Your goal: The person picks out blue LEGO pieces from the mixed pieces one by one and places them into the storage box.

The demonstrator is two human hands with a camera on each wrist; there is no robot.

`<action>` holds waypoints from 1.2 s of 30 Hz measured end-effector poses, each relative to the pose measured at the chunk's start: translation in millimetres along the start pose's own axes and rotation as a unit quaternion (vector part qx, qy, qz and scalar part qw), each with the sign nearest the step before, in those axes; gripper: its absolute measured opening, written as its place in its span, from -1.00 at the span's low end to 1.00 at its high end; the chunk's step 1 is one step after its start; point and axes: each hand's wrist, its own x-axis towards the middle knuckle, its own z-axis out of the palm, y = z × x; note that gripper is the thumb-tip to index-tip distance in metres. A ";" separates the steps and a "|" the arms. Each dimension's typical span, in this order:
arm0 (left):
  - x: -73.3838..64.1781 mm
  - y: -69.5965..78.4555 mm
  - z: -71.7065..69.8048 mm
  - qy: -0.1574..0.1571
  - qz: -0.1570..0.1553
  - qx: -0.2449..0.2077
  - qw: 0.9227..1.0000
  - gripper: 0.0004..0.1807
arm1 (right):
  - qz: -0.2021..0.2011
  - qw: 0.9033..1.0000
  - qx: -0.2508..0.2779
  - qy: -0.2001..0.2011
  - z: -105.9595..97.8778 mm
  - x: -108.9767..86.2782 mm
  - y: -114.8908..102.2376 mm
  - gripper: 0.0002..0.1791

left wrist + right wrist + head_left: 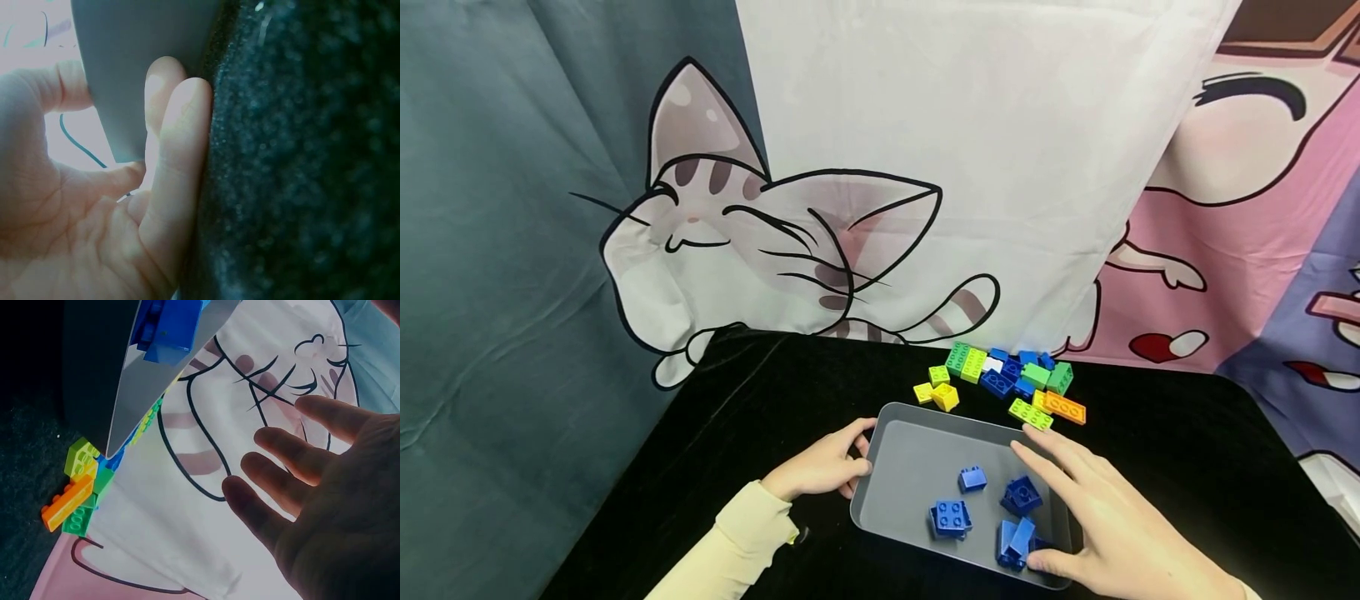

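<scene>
A grey rectangular tray (906,467) lies on the black cloth, holding several blue toy building bricks. A single small blue brick (972,479) sits near the middle; a stacked pair (950,518) and two more clusters lie toward the front and right. My left hand (820,462) grips the tray's left edge, thumb at the rim and the other fingers against the outside wall (128,69). Over the tray's right side hovers my right hand (1116,521), fingers spread and holding nothing. Part of the tray's right edge is hidden behind it.
Behind the tray is a loose pile of bricks: green (958,357), yellow (945,397), blue (997,383) and orange (1065,407). Black cloth (1210,467) covers the table. A printed cat curtain (880,250) hangs at the back.
</scene>
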 end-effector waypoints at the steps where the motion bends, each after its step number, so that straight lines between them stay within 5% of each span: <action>1: -0.1 0.0 0.0 0.000 0.000 0.000 1.000 -0.21 | 0.000 1.000 -0.002 0.000 0.6 0.5 0.6 0.19; 16: 1.5 -3.6 -0.2 0.000 -0.002 0.009 1.000 -0.22 | -0.051 0.997 -0.024 0.056 6.0 22.8 15.0 0.16; 36: 1.4 -1.2 0.7 0.000 -0.005 0.005 1.000 -0.24 | -0.041 0.998 -0.010 0.037 7.0 89.8 49.6 0.00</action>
